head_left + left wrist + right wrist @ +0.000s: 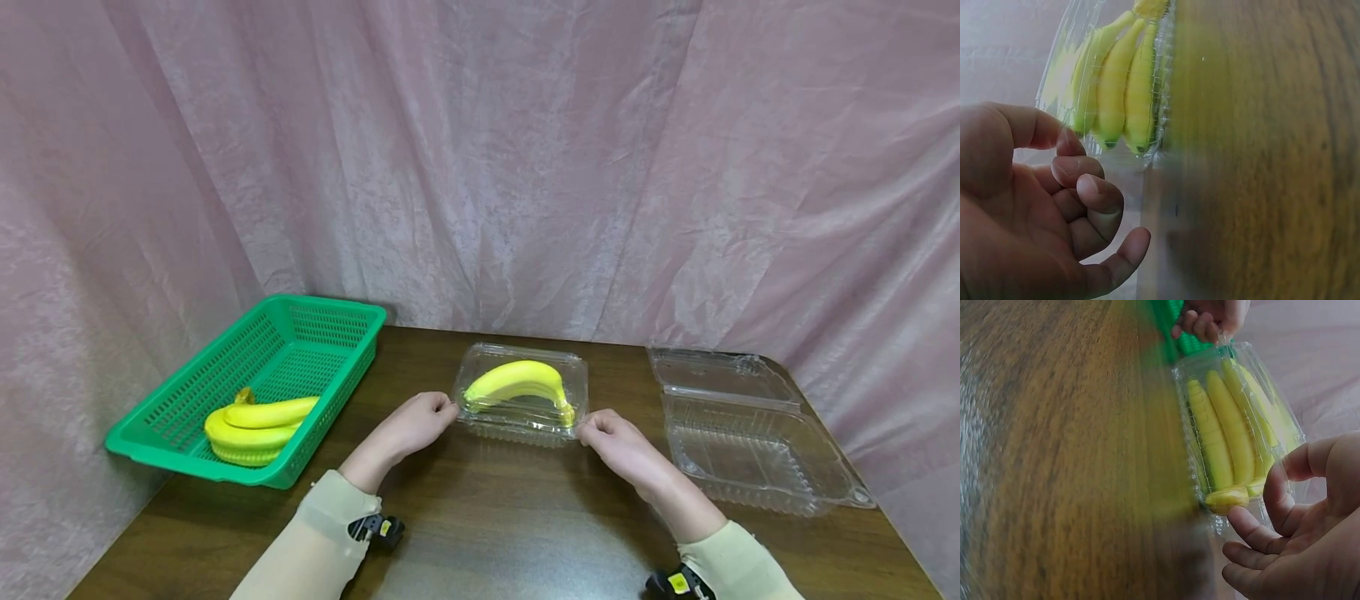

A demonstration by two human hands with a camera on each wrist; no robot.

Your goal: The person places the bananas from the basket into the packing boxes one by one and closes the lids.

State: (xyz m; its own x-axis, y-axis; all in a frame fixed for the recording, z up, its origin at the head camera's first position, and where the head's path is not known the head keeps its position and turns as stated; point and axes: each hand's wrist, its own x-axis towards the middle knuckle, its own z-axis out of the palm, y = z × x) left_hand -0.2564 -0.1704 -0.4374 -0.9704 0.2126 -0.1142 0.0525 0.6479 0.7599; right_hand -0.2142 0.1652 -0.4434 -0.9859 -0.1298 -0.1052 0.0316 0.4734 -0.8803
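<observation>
A bunch of yellow bananas lies inside a clear plastic clamshell container at the middle of the table, its lid down over the fruit. At the container's near left corner, my left hand pinches the rim between thumb and index finger, its other fingers curled loosely. My right hand pinches the near right corner in the same way. In the right wrist view, the banana stem sits close to the right fingertips. The left wrist view shows the banana tips behind the clear wall, beside the left fingers.
On the left stands a green plastic basket with another bunch of bananas in its near end. An open clear clamshell container lies at the right, its lid folded back. A pink curtain hangs behind the brown wooden table.
</observation>
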